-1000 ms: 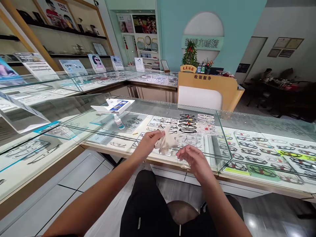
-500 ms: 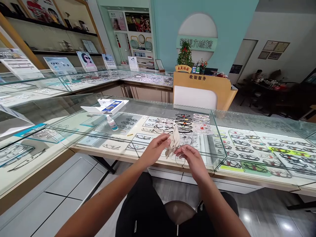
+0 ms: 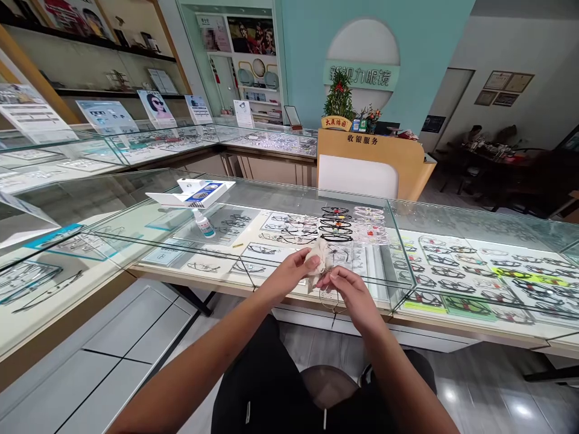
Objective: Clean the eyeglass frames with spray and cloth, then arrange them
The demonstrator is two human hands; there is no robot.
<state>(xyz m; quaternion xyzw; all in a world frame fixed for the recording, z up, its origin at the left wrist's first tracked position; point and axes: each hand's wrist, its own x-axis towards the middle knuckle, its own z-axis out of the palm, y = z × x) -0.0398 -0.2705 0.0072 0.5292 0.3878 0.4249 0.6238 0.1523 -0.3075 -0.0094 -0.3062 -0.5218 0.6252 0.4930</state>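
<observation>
My left hand (image 3: 294, 269) is closed on a crumpled cream cloth (image 3: 319, 256), thumb on top of it. Just right of it, my right hand (image 3: 347, 288) pinches a pair of thin-rimmed glasses (image 3: 332, 301), whose round lens hangs below the fingers. The cloth wraps part of the glasses between both hands, so that part is hidden. Both hands are above the front edge of the glass display case (image 3: 289, 286). On the glass top beyond them stand a white spray bottle (image 3: 204, 224) with a blue label and an open white box (image 3: 199, 194).
Several glasses frames (image 3: 335, 223) are lined up in rows just past my hands. More frames (image 3: 452, 271) fill the case section on the right. A wooden cashier counter (image 3: 375, 157) stands behind the case. A round stool (image 3: 329, 386) is below, between my legs.
My left hand and the cloth have shifted slightly downward, closer to my right hand. The dangling lens has turned a little, and my right fingers have drawn nearer to the cloth.
</observation>
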